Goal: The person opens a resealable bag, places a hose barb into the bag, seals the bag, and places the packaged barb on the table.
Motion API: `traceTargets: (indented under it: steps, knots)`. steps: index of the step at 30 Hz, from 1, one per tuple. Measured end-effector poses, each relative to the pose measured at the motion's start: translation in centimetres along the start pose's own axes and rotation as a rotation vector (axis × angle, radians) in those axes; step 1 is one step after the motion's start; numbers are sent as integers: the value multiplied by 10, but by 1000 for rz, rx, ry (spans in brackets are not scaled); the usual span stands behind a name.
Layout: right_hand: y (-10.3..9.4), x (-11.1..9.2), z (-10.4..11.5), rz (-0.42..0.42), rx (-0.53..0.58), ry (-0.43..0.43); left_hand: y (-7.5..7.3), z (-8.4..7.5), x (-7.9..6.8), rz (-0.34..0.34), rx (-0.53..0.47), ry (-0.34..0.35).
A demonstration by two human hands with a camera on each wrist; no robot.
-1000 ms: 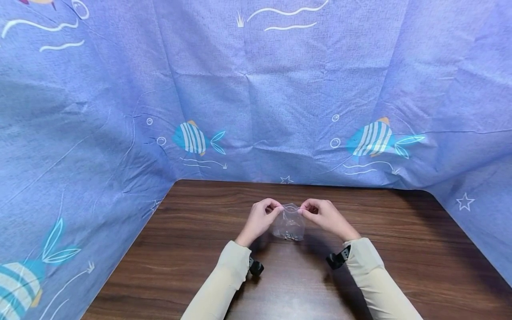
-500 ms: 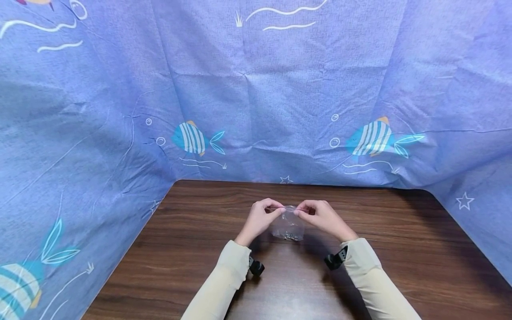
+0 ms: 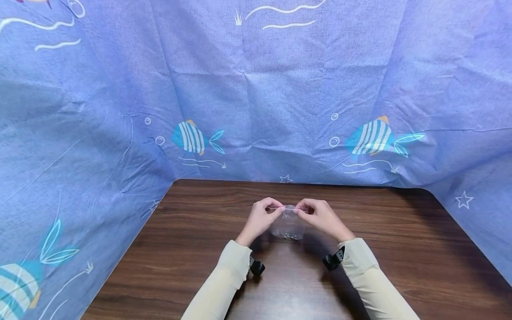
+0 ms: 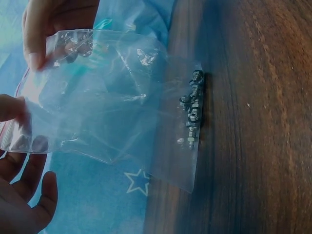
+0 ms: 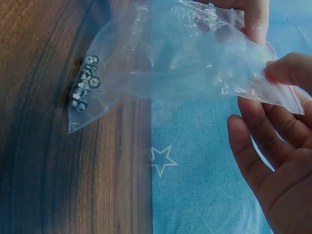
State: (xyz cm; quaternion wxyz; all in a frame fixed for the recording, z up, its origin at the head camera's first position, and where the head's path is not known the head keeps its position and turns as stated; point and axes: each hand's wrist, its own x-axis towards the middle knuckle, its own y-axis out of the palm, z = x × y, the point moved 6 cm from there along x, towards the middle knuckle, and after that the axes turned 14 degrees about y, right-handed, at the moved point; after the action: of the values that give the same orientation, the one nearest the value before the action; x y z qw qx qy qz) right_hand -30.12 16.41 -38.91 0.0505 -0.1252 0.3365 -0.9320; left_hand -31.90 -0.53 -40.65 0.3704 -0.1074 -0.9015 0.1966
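Note:
A clear zip bag (image 3: 287,224) hangs upright between both hands, with a red line along its mouth in the wrist views. Small shiny metal fasteners, seemingly bolts with nuts (image 4: 193,109), lie bunched along its bottom edge, at the table top. My left hand (image 3: 259,221) pinches the mouth on its left side between thumb and fingers. Close by, my right hand (image 3: 324,221) pinches the same rim on the right. From the right wrist, the fasteners (image 5: 85,83) show through the plastic, and the right thumb (image 5: 287,70) presses the rim from above.
A brown wood-grain table (image 3: 192,231) lies under the hands. Blue cloth (image 3: 280,89) printed with fish hangs behind its far edge and along the sides. Each wrist wears a small black camera (image 3: 257,267).
The bag's mouth, which gaped in a curve a second ago, now lies flat and straight between the fingers. My right hand has shifted slightly left toward the left hand.

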Motion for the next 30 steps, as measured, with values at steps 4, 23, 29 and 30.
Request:
traceTargets:
  steps: [4, 23, 29, 30]
  knots:
    - [2, 1, 1, 22, 28, 17, 0, 0, 0, 4, -35, -1]
    - [4, 3, 9, -4, 29, -31, 2, -10, 2, 40, -88, 53]
    - [1, 6, 8, -18, -40, -65, 0, -13, 4, 80, -53, 79]
    - [-1, 6, 8, -19, -50, -73, 0, -14, 4, 89, -42, 89]
